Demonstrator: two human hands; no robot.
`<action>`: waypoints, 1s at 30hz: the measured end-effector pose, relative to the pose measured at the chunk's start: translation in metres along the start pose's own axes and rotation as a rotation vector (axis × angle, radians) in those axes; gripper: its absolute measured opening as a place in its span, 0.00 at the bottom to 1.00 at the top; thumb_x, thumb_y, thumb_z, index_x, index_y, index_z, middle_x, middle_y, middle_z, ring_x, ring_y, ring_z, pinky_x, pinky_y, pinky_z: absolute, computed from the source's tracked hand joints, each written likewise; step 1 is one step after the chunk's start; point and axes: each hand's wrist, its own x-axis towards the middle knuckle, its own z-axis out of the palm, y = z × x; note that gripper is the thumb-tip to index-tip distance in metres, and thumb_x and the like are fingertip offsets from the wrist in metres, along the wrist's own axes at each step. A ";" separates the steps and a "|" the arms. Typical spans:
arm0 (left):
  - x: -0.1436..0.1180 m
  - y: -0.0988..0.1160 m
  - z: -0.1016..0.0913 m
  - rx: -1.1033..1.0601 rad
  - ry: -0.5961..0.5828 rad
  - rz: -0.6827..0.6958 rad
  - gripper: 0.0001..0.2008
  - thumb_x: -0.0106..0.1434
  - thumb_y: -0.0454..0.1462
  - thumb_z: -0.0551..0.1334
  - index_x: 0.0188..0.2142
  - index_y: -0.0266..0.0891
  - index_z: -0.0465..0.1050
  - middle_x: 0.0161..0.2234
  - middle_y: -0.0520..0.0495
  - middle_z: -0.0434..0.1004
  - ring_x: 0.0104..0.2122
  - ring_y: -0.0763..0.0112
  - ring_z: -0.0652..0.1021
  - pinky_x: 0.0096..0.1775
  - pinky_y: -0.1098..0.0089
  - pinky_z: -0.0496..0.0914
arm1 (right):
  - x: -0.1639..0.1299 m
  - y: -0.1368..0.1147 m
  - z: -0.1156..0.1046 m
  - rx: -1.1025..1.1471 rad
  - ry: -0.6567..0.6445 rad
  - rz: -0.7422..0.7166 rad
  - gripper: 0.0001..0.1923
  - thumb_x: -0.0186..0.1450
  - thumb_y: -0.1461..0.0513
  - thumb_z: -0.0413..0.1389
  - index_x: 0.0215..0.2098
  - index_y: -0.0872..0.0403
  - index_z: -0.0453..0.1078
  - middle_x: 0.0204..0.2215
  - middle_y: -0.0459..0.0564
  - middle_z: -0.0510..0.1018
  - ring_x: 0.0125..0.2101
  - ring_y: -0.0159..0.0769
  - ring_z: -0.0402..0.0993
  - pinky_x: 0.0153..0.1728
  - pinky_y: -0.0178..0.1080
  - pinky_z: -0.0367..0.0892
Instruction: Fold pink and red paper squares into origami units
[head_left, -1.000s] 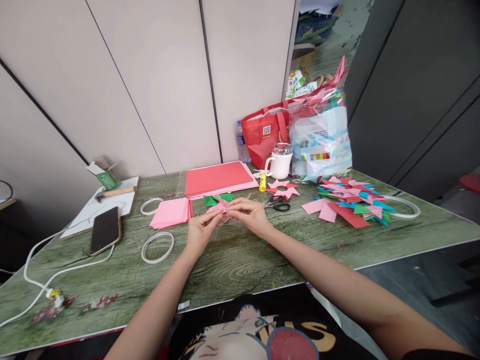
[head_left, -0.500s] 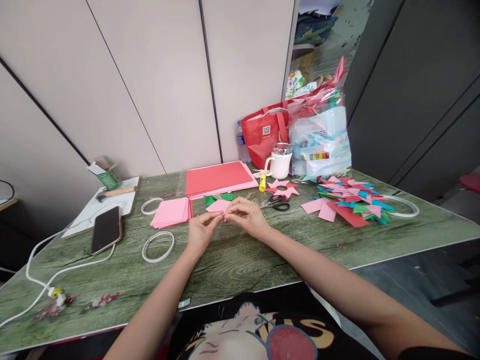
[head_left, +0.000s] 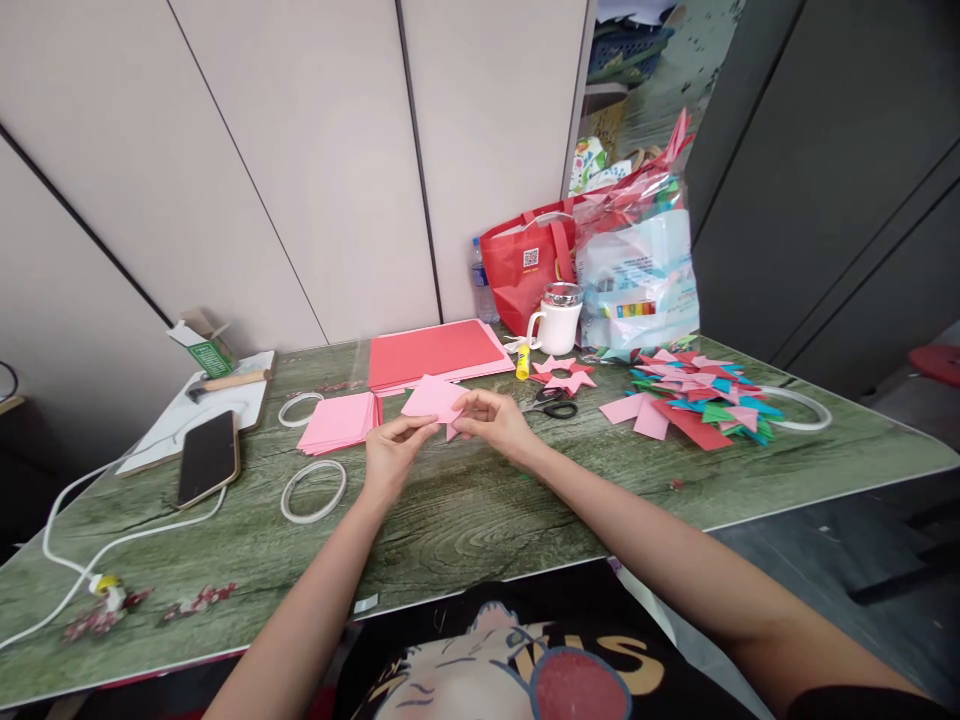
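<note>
Paper: pink paper piece (head_left: 433, 398) held up off the green table (head_left: 465, 530), just on the near side of the red sheet stack (head_left: 435, 352); a second ago it was a bunched, narrow fold low between the fingers, and now it shows as a broader flat face tilted toward the person.
Left hand: left hand (head_left: 394, 455) pinches the near-left edge of the pink paper piece, thumb and fingers closed narrowly on it, down and left of the red sheet stack.
Right hand: right hand (head_left: 496, 422) grips the right corner of the same piece, fingers curled tight on it, just in front of the red sheet stack's right end.
Change: both hands have risen a little and moved toward the red sheet stack; the fold looks opened out, so my guess is the piece is being turned or unfolded for its next crease.
Around: pink square stack (head_left: 337, 422) lies left of the red sheet stack, scissors (head_left: 553, 404) to its right front, white mug (head_left: 556, 322) just right of it, folded paper heap (head_left: 694, 395) well to the right.
</note>
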 end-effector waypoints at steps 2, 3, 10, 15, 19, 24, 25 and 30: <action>0.001 -0.001 0.000 -0.017 -0.032 -0.041 0.09 0.41 0.37 0.68 0.25 0.38 0.77 0.27 0.45 0.79 0.30 0.64 0.77 0.37 0.65 0.71 | -0.001 0.000 0.001 -0.024 -0.004 -0.009 0.14 0.46 0.57 0.63 0.28 0.56 0.68 0.23 0.44 0.73 0.23 0.30 0.71 0.24 0.34 0.70; 0.001 -0.002 0.000 -0.027 -0.038 -0.058 0.09 0.41 0.37 0.69 0.25 0.38 0.77 0.27 0.45 0.79 0.30 0.64 0.77 0.36 0.65 0.71 | -0.001 -0.001 0.002 -0.041 0.013 -0.019 0.14 0.45 0.57 0.63 0.27 0.56 0.69 0.22 0.44 0.73 0.23 0.31 0.71 0.24 0.34 0.69; 0.005 -0.008 -0.002 -0.140 -0.020 -0.113 0.11 0.39 0.37 0.70 0.26 0.37 0.77 0.28 0.45 0.79 0.30 0.66 0.77 0.37 0.67 0.71 | -0.003 -0.005 0.004 -0.041 0.039 -0.034 0.14 0.45 0.57 0.64 0.27 0.57 0.73 0.23 0.46 0.76 0.21 0.31 0.72 0.26 0.36 0.70; 0.003 -0.007 0.000 -0.210 -0.026 -0.140 0.14 0.39 0.37 0.70 0.28 0.35 0.77 0.27 0.44 0.79 0.28 0.63 0.78 0.38 0.62 0.71 | -0.003 -0.003 0.006 -0.045 0.072 -0.035 0.14 0.47 0.54 0.62 0.24 0.57 0.72 0.21 0.47 0.76 0.21 0.30 0.71 0.26 0.36 0.70; 0.001 -0.007 0.002 -0.254 -0.029 -0.174 0.17 0.38 0.37 0.71 0.30 0.35 0.76 0.27 0.45 0.79 0.28 0.63 0.78 0.37 0.62 0.72 | -0.003 -0.001 0.007 -0.012 0.108 -0.035 0.15 0.45 0.55 0.63 0.25 0.57 0.70 0.20 0.45 0.75 0.20 0.30 0.71 0.24 0.34 0.70; 0.000 -0.007 0.005 -0.301 -0.021 -0.190 0.14 0.37 0.36 0.71 0.27 0.35 0.76 0.27 0.46 0.79 0.29 0.65 0.78 0.38 0.62 0.72 | -0.002 0.000 0.007 0.001 0.132 -0.035 0.17 0.43 0.56 0.64 0.25 0.56 0.65 0.19 0.43 0.72 0.19 0.29 0.71 0.22 0.34 0.70; 0.000 -0.007 0.005 -0.309 -0.017 -0.188 0.14 0.37 0.35 0.71 0.26 0.34 0.75 0.27 0.46 0.78 0.29 0.65 0.78 0.38 0.62 0.72 | -0.002 0.000 0.007 0.006 0.133 -0.031 0.18 0.43 0.56 0.64 0.26 0.55 0.63 0.18 0.42 0.72 0.18 0.29 0.71 0.21 0.34 0.69; -0.002 -0.005 0.007 -0.344 -0.014 -0.191 0.13 0.36 0.35 0.71 0.24 0.34 0.74 0.25 0.48 0.77 0.27 0.66 0.78 0.38 0.61 0.72 | -0.002 0.000 0.007 0.047 0.175 0.000 0.28 0.42 0.59 0.65 0.34 0.52 0.54 0.18 0.38 0.73 0.18 0.30 0.71 0.21 0.34 0.69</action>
